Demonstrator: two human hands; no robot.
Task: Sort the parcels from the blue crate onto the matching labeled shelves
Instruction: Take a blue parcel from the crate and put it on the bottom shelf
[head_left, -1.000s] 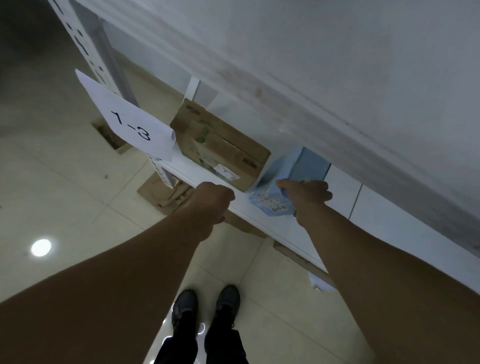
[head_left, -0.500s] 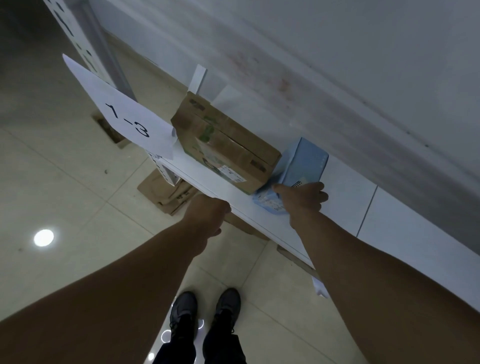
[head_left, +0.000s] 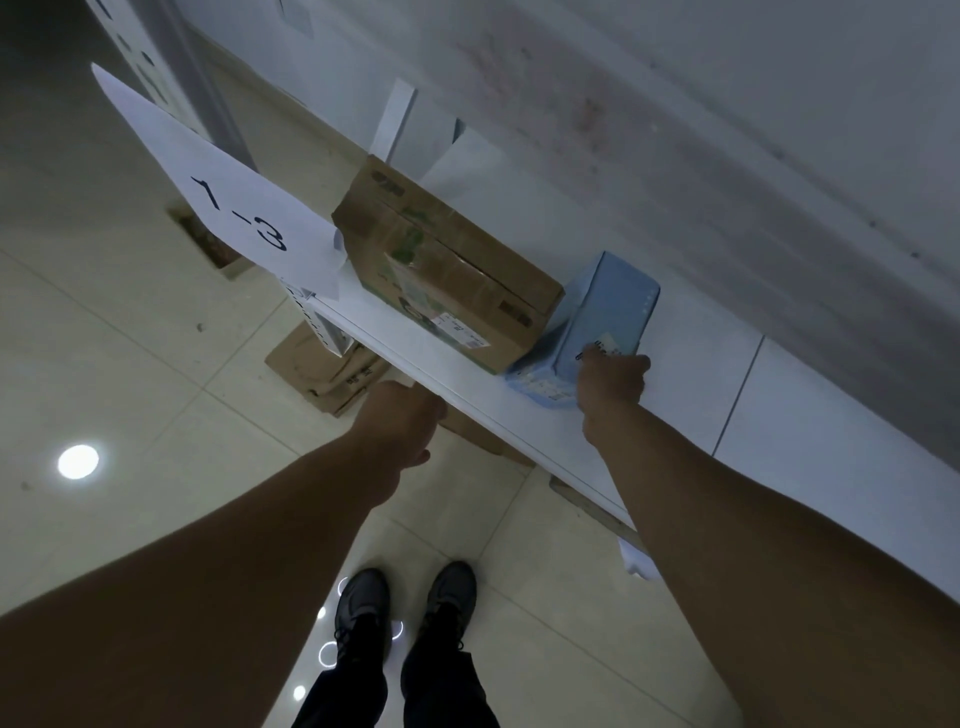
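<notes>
The blue parcel (head_left: 608, 306) lay on the white shelf (head_left: 691, 395) against the cardboard box (head_left: 447, 270), its near end gripped by the right hand (head_left: 613, 376); the left hand (head_left: 400, 421) hung fisted, empty, at the shelf's edge.

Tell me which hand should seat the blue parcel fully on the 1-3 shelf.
Right. The right hand holds the blue parcel at its near end, beside the brown box on the shelf. The left hand sits curled below the shelf's front edge, touching no parcel.

black shoes (head_left: 363, 607) are standing on a glossy tiled floor (head_left: 130, 364), with flattened cardboard (head_left: 322, 370) lying nearby.
</notes>
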